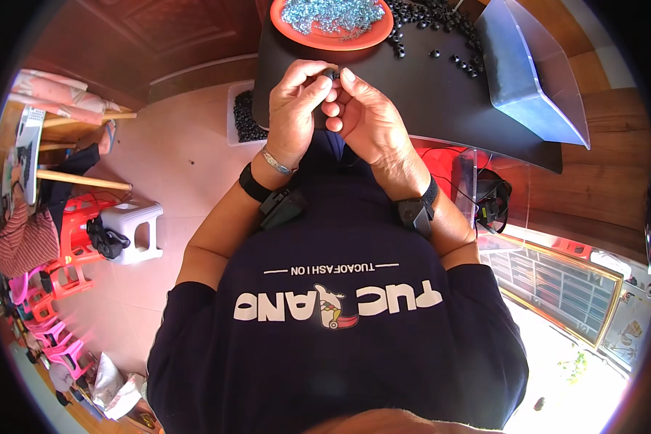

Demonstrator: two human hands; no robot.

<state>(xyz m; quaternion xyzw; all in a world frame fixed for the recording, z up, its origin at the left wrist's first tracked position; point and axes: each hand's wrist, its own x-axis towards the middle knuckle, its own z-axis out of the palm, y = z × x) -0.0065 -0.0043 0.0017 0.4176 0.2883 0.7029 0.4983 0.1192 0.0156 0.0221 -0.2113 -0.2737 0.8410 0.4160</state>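
Over the near edge of the dark table, my two hands meet. My left hand point(296, 108) pinches a small round black piece point(330, 74) between thumb and forefinger. My right hand point(375, 123) has its thumb tip against the other side of that piece, with the fingers curled beneath. The exact kind of the piece is too small to tell. Just beyond the hands, an orange plate point(331, 45) holds a heap of small shiny silver-blue pieces point(329, 16). Loose black pieces point(435, 53) like the held one lie scattered to the right of the plate.
A translucent plastic bin point(532, 79) stands at the table's right side. Left of the table sits a clear box point(233, 134) full of black pieces. A white stool point(143, 230) and red stools are on the left, near another person in a striped sleeve point(29, 242).
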